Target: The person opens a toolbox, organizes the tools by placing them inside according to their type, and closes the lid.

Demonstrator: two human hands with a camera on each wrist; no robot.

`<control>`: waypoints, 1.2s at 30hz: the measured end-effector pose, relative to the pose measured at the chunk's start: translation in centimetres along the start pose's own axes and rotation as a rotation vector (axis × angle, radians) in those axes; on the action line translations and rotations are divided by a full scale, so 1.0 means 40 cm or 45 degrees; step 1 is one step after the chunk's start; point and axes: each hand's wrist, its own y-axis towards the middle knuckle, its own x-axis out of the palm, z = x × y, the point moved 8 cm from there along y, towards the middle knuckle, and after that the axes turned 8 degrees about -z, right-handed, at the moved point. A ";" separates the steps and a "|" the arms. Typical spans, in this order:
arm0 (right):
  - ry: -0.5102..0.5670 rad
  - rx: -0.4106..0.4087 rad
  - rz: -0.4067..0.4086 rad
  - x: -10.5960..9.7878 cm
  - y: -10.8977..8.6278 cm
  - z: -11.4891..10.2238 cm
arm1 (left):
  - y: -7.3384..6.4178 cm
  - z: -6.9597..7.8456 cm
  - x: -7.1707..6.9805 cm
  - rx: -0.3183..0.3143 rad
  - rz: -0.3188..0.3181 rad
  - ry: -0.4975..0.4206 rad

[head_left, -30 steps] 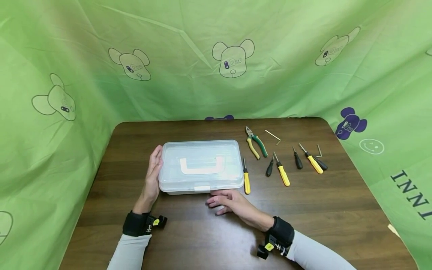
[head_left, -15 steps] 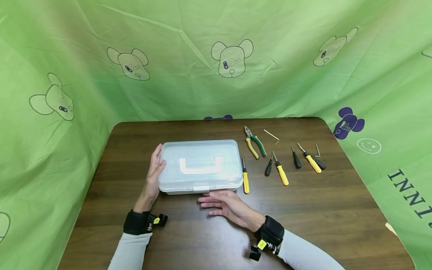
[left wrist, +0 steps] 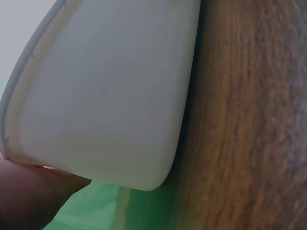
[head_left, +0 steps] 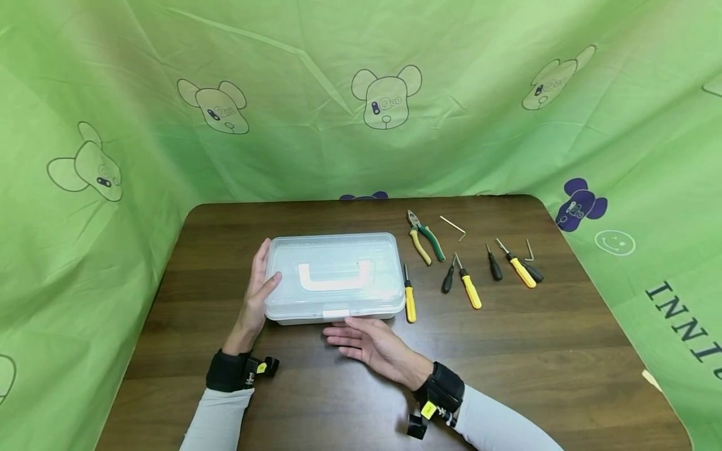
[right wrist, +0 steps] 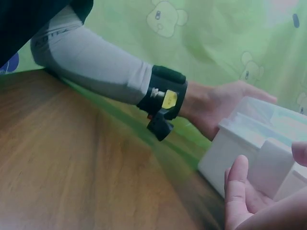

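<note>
Here, nearest to us, the right hand (head_left: pixel 375 351) is held by the front of the clear-lidded box (head_left: pixel 333 300), its fingers straight and slightly apart, its thumb near the white latch (head_left: pixel 336 314); we cannot tell whether it touches. The left hand (head_left: pixel 255 297) rests along the box's left side, its fingers straight and close together, its thumb at the lid's edge. The box lies flat on the brown table (head_left: pixel 316 388), lid down. Just right of it we see a yellow screwdriver (head_left: pixel 410 304), with more yellow and black screwdrivers farther right. Beyond them lie the pliers (head_left: pixel 417 227) and a bent hex key (head_left: pixel 453 225). Behind everything we see a green cloth (head_left: pixel 299 156) printed with bear heads.
</note>
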 end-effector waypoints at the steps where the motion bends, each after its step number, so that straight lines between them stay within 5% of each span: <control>1: 0.007 0.001 0.009 0.000 0.001 0.000 | 0.000 0.000 0.000 -0.001 -0.002 0.009; 14: 0.164 -0.015 0.068 0.006 0.007 0.001 | 0.000 -0.004 0.000 -0.025 -0.009 0.128; 36: 0.127 -0.048 0.092 0.005 0.009 0.000 | -0.002 -0.003 0.000 0.012 -0.010 0.141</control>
